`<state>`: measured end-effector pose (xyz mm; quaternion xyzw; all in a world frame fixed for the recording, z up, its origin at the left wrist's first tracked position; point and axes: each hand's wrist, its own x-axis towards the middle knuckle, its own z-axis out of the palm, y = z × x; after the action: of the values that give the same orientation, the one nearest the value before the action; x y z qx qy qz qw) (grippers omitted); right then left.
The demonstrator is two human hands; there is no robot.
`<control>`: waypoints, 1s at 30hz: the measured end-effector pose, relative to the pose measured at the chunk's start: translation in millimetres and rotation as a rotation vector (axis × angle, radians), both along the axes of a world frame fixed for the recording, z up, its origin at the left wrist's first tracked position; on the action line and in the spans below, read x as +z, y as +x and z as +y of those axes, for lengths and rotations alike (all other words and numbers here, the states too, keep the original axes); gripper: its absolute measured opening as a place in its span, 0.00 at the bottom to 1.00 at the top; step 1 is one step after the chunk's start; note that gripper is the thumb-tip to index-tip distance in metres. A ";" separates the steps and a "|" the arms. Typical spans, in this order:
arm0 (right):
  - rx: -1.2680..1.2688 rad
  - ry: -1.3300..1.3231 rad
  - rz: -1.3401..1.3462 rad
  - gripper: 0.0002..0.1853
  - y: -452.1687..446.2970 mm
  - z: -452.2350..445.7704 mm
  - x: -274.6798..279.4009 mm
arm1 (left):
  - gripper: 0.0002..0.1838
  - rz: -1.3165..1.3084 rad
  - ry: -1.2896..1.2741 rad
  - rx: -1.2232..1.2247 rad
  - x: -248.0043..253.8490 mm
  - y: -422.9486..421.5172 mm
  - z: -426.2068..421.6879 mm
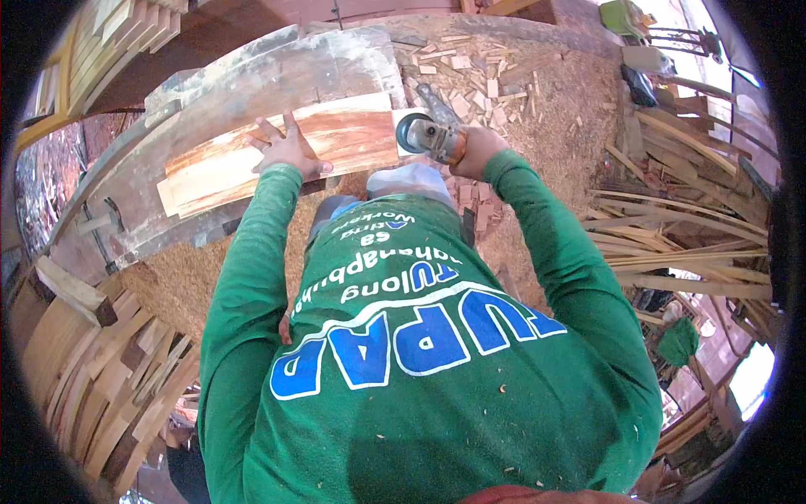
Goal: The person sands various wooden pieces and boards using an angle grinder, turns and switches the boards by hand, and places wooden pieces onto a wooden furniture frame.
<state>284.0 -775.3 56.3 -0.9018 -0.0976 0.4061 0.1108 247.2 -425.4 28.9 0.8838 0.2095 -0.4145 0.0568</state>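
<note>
A wooden board [348,134] with reddish-brown streaks lies across the workbench in front of me. My left hand [291,151] rests flat on it near the middle, fingers spread and pointing away from me. At the board's right end, my right hand [480,151] is wrapped round an angle grinder [443,143]. The round disc head [412,133] of the grinder is over a pale piece at that end; whether it touches the wood I cannot tell.
The worn workbench [277,71] has a clamp [105,220] at its left end. Wood offcuts [474,80] and sawdust cover the floor beyond. Long wood strips [680,239] are piled at right, and curved wood pieces [109,370] are stacked at lower left.
</note>
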 end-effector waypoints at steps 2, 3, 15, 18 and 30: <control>0.031 -0.029 -0.008 0.27 14.6 2.9 -6.4 | 0.82 0.010 0.005 0.001 0.1 2.2 -0.3; 0.043 -0.017 0.018 0.27 23.4 5.4 -2.3 | 0.82 0.016 0.016 0.003 0.3 3.7 -2.4; 0.022 -0.009 0.009 0.27 20.5 -5.3 -17.1 | 0.82 0.049 0.037 0.006 3.7 4.6 -5.3; -0.016 0.006 0.001 0.27 4.8 -12.3 -23.0 | 0.82 0.038 0.041 -0.007 6.7 4.5 -3.8; -0.164 0.015 -0.019 0.28 -34.1 -13.9 -12.1 | 0.81 0.008 0.004 -0.038 1.6 -1.7 1.6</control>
<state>249.9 -789.1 44.2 -0.9098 -0.0273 0.3863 0.1493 245.5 -423.8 30.5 0.8860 0.1939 -0.4187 0.0466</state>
